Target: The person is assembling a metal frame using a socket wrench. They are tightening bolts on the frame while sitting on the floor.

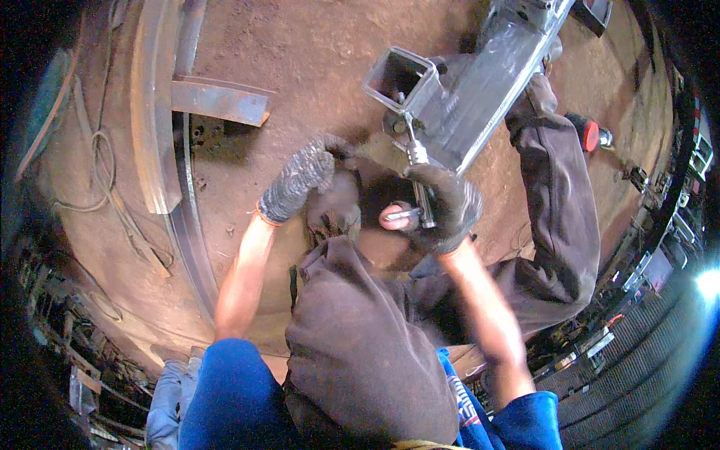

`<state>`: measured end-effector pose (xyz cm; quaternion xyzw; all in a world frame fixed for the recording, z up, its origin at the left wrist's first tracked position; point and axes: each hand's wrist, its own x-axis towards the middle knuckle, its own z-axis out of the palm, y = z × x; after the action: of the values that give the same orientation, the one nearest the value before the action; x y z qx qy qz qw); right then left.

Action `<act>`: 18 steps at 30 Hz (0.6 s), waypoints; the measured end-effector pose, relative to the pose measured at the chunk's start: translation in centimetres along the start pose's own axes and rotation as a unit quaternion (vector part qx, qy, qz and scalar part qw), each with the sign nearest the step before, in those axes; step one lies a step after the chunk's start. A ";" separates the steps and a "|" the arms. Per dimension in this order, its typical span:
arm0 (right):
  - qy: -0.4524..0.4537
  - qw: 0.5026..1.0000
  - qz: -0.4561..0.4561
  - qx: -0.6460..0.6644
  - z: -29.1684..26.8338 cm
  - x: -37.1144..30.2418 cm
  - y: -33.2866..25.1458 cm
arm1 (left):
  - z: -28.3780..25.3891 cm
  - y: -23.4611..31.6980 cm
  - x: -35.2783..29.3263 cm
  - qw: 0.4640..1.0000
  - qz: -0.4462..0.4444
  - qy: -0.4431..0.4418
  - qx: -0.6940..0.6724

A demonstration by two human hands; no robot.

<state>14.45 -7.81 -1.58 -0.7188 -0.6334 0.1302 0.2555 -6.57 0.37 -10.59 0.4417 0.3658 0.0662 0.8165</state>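
My right hand (pixel 448 206), in a dark worn glove with a bare fingertip showing, is closed around a slim silver hand tool (pixel 417 154) with a ribbed collar. The tool's far tip meets a small fitting by the open end of a square steel tube (pixel 401 75). This tube joins a long grey steel beam (pixel 487 90), which slants away to the upper right. My left hand (pixel 300 178), in a grey knit glove, is held beside my bent leg with its fingers loosely curved and apart. Nothing shows in it, though its fingertips are blurred.
Rusty steel angle bars (pixel 154 112) and a short flat plate (pixel 221 101) lie on the left of the brown floor. Cables (pixel 101 172) run farther left. A red-and-black round tool (pixel 589 135) sits beyond my outstretched right leg (pixel 555 202). Bright light glares at far right.
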 end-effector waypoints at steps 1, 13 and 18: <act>0.172 0.979 0.093 0.066 2.9 -0.8 -1.1 | 0.1 0.3 -0.2 0.999 -0.035 0.011 0.032; 0.074 0.841 0.389 0.370 -1.4 -3.1 -6.2 | 0.5 -0.2 0.7 0.997 0.074 0.010 0.011; -0.117 0.946 -0.267 -0.146 -7.4 1.4 -1.8 | -0.4 -0.4 -0.7 0.997 0.063 0.023 0.026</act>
<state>16.95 -7.79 5.71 -0.5328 -0.8393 0.0464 0.0974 -7.44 0.12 -10.70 0.4832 0.3571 0.1183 0.7906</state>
